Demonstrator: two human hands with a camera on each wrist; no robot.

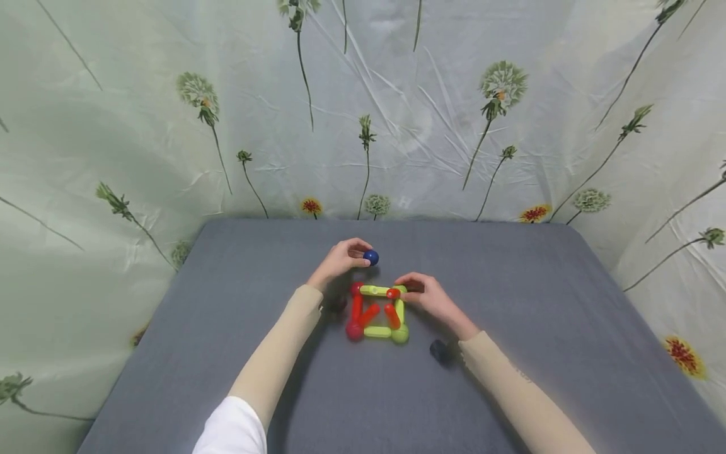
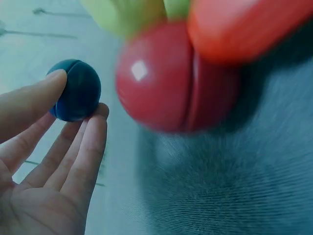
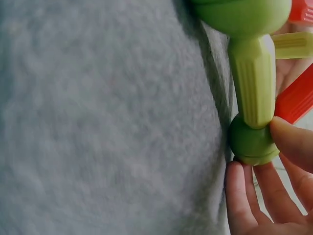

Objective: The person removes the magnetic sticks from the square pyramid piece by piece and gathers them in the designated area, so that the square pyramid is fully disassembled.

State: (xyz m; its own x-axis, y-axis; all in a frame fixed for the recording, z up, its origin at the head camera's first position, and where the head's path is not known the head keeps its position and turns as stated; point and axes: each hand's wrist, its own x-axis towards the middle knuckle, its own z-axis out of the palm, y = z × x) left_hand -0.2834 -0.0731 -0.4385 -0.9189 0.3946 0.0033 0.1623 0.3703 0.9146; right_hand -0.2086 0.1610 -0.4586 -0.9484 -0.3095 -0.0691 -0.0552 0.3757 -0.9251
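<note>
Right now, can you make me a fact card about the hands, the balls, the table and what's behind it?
Left hand: pinches blue ball, apart from the toy frame
Right hand: grips the frame's far right green ball
Frame's left corners: red balls
Near right corner: another green ball
Table: gray
Behind: flowery sheet

In the head view, the left sleeve (image 1: 278, 353) is cut off at seven o'clock, the right sleeve (image 1: 524, 388) at five and the worktop (image 1: 363, 403) at six. Beside the sleeves, one dark shape (image 1: 338, 304) and another dark shape (image 1: 439, 352) cannot be identified. The blue ball (image 2: 80, 98) is partly hidden by the left thumb (image 2: 54, 90); a blurred red rod (image 2: 244, 27) is cut off towards one o'clock. In the right wrist view, the near green ball (image 3: 242, 14) is cropped at one o'clock.
</note>
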